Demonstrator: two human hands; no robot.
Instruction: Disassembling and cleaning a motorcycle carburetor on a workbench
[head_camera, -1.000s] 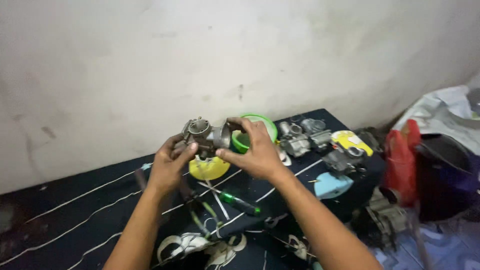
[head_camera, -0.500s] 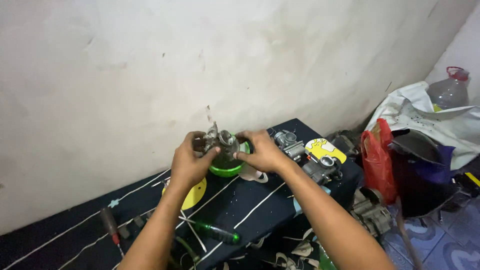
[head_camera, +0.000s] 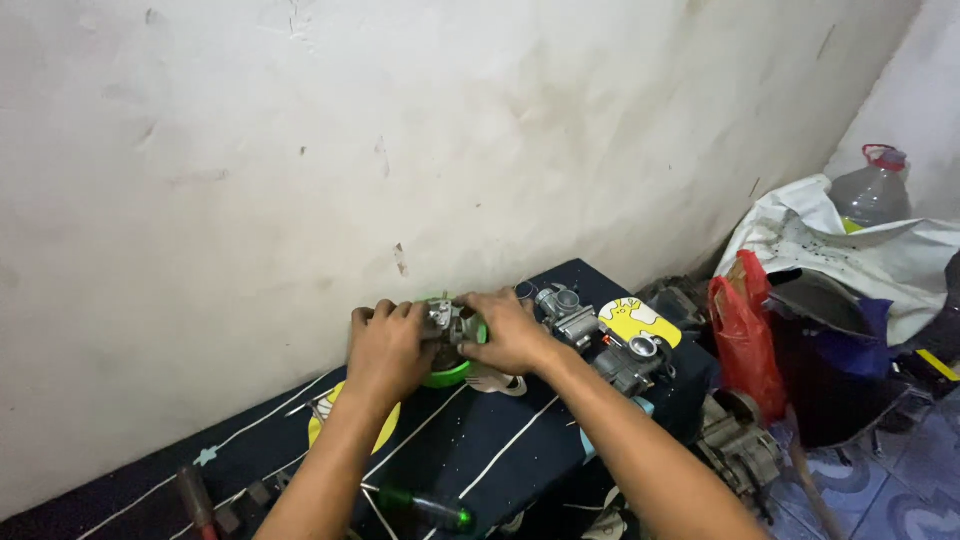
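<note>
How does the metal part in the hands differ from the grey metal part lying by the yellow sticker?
The held metal part sits over the green bowl, gripped by the left hand and right hand; the loose metal part rests untouched on the dark cloth. The held one is mostly hidden, the loose one fully visible. Both are grey metal.

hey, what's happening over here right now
A person holds a small grey metal engine part, likely a carburetor, in both hands over a green bowl on a dark cloth by the wall. The left hand and right hand grip its sides. More carburetor-like parts lie to the right.
</note>
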